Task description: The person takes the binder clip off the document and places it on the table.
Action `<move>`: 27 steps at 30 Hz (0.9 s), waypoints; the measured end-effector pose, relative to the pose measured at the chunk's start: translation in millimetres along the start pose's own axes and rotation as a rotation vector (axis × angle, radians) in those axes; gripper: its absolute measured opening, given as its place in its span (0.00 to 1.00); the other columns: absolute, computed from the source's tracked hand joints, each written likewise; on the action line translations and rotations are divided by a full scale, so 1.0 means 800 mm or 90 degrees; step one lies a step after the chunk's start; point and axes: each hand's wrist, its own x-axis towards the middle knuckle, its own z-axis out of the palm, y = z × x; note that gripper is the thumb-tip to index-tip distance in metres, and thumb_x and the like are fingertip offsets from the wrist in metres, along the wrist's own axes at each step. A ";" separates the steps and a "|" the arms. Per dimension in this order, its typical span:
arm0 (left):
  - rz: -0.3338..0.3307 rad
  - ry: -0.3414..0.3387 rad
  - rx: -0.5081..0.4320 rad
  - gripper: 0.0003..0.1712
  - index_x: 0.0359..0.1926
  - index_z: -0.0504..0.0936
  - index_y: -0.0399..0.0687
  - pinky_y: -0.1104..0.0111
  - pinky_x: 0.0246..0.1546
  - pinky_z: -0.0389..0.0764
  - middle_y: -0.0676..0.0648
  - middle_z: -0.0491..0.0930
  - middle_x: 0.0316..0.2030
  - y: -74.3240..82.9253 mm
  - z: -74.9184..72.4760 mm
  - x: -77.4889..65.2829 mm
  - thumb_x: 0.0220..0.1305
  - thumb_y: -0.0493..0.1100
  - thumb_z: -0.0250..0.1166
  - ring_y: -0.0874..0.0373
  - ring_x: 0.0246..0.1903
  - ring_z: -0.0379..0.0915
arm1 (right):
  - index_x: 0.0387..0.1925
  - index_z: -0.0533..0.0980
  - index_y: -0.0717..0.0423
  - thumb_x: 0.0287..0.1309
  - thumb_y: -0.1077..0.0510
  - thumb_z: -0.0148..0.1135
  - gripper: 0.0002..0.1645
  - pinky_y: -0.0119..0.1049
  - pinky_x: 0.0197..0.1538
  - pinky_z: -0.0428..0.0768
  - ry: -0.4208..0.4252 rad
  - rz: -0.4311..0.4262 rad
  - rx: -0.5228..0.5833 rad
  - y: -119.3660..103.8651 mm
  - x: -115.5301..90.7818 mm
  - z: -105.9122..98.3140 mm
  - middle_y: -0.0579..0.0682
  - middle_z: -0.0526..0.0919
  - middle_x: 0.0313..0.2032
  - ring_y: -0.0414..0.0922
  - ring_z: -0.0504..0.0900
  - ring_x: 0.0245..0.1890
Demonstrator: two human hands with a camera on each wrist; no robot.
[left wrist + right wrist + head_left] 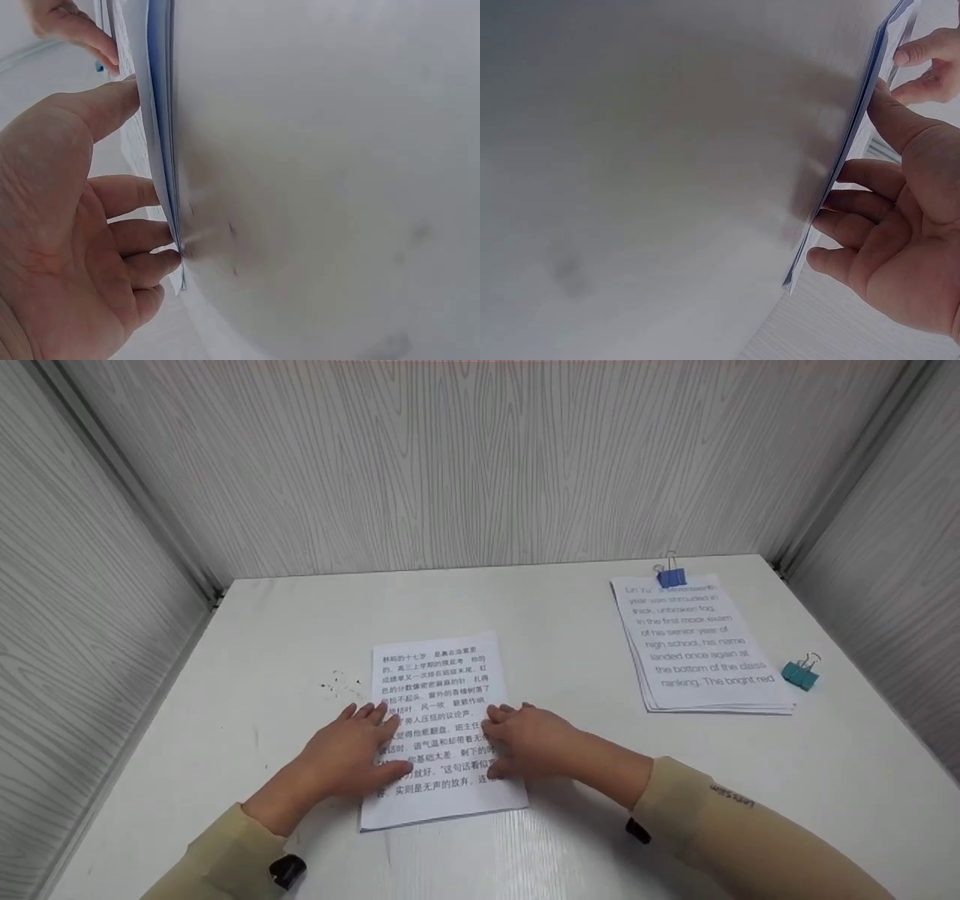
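A small stack of paper sheets [439, 679] printed with Chinese text lies on the table between both hands. My left hand [349, 754] rests against its left side, with fingertips and thumb reaching over the top sheet. On the opposite side, my right hand [532, 741] touches the right edge, its fingertips also over the print. In the left wrist view, the stack's layered edge [161, 112] shows slight gaps between sheets, and the fingers meet it without curling round it. The right wrist view shows the thumb and fingers along the edge of the stack [855, 120].
A second stack with English text [697, 652] lies at the right, a blue binder clip [673, 577] on its top edge. Beside it sits a loose teal binder clip [800, 675]. Dark specks [341, 684] mark the white table [262, 660]; grey wood-grain panels [480, 465] enclose it.
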 end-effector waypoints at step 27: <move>-0.046 -0.011 -0.015 0.48 0.75 0.70 0.33 0.38 0.75 0.58 0.27 0.62 0.76 -0.092 -0.017 -0.022 0.70 0.65 0.65 0.28 0.76 0.55 | 0.80 0.66 0.51 0.70 0.35 0.67 0.47 0.49 0.81 0.57 -0.005 -0.012 -0.037 -0.059 0.085 -0.003 0.51 0.61 0.81 0.48 0.60 0.81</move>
